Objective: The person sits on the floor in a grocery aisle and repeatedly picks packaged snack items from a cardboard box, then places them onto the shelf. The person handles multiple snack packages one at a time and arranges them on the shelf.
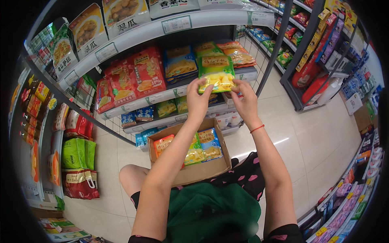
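Observation:
A green and yellow plastic food packet (216,71) is held by its two lower corners, my left hand (199,98) on one and my right hand (245,101) on the other. It is in front of a wire-sided store shelf, over a stack of similar green packets (207,48). Blue packets (180,62) lie to its left and orange-red packets (238,53) to its right. Below my forearms, an open cardboard box (202,174) rests at my lap with an orange packet (163,145), green packets (194,153) and blue packets (210,144) inside.
Red packets (147,73) fill the left of the same shelf. A white shelf edge (212,18) with price tags runs above my hands. The shelf's metal post (270,57) stands right of them. Green bags (74,153) are at the left, and another stocked rack (343,212) at the lower right.

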### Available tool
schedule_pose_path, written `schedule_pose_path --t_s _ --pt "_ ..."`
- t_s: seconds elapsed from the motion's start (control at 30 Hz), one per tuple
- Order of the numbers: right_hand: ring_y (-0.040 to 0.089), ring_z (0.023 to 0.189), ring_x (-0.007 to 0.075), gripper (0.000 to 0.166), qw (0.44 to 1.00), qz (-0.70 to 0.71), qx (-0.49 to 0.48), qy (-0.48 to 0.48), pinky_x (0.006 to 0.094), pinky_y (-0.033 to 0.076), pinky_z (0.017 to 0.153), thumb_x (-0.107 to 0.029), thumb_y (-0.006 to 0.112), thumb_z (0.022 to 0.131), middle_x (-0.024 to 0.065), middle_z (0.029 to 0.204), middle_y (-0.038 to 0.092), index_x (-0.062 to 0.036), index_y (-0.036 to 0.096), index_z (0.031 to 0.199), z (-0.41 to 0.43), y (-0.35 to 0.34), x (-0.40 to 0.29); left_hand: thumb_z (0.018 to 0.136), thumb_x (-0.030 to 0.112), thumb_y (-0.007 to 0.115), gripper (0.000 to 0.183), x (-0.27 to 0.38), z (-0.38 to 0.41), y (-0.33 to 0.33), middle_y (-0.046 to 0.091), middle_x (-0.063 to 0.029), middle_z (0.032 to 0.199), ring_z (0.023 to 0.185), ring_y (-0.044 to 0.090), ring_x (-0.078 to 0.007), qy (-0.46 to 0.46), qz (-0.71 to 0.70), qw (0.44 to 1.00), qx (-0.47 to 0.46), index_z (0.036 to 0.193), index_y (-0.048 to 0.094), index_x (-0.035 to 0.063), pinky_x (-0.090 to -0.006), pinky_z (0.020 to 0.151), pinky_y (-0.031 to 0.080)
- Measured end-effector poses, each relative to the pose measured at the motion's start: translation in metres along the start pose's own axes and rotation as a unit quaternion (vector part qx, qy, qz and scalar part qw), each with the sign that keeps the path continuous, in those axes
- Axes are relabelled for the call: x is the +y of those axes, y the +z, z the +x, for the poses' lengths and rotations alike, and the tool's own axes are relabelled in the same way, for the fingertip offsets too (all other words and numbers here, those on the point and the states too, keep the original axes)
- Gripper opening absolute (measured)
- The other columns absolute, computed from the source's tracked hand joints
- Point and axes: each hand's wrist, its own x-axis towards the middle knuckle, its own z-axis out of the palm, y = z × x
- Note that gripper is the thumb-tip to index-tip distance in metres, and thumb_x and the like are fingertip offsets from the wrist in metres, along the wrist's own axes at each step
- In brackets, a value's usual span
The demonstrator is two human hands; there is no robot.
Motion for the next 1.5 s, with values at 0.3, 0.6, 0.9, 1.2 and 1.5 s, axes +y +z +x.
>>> schedule_pose_path --t_s 0.3,0.6,0.9,1.2,1.5 --pt "0.058 0.083 0.0088 0.025 0.878 0.309 0.03 0.364 0.0208 0.046 0.075 -0.011 0.06 0.086 0.007 0.097 0.063 0.0044 0.057 0.105 -0.008 0.0 0.002 0.082 -0.003 0.058 0.068 0.0 -0.013 -0.013 0.052 -0.0109 0.125 0.106 0.053 -0.0124 -0.154 -0.13 0.975 -0.089 0.141 0.025 0.002 -0.0238 0.085 0.044" --pt "0.059 0.076 0.0071 0.025 0.844 0.349 -0.071 0.401 0.0183 0.044 0.064 -0.008 0.061 0.085 0.0047 0.088 0.065 0.0016 0.055 0.108 -0.029 -0.004 -0.019 0.082 -0.004 0.057 0.064 0.001 -0.053 -0.044 0.056 -0.0102 0.12 0.105 0.055 -0.0129 -0.109 -0.15 0.973 -0.136 0.139 0.026 0.0004 -0.025 0.088 0.044" --pt "0.057 0.071 0.0065 0.022 0.862 0.301 -0.116 0.39 0.0193 0.044 0.062 -0.002 0.06 0.084 0.0018 0.078 0.062 0.0008 0.054 0.105 -0.098 0.023 -0.036 0.083 -0.005 0.055 0.066 -0.042 -0.141 -0.075 0.056 -0.0126 0.116 0.1 0.057 -0.0155 -0.179 -0.099 0.976 -0.07 0.14 0.023 0.0047 -0.0257 0.085 0.045" --pt "0.054 0.063 0.0065 0.019 0.85 0.24 -0.167 0.439 0.0211 0.042 0.058 -0.002 0.062 0.081 0.0011 0.072 0.061 -0.0002 0.056 0.099 -0.196 0.079 -0.007 0.078 0.006 0.062 0.063 -0.11 -0.215 -0.096 0.049 -0.02 0.125 0.114 0.049 -0.0295 -0.224 0.159 0.959 -0.068 0.135 0.036 -0.0011 -0.0327 0.097 0.038" --pt "0.058 0.066 0.0107 0.023 0.828 0.167 -0.214 0.49 0.0254 0.045 0.06 -0.007 0.068 0.076 0.0052 0.073 0.064 -0.0018 0.059 0.097 -0.236 0.123 0.016 0.076 0.012 0.064 0.064 -0.141 -0.241 -0.112 0.035 -0.0277 0.135 0.127 0.034 -0.0385 -0.25 0.177 0.947 -0.095 0.133 0.038 -0.0017 -0.0392 0.106 0.029"
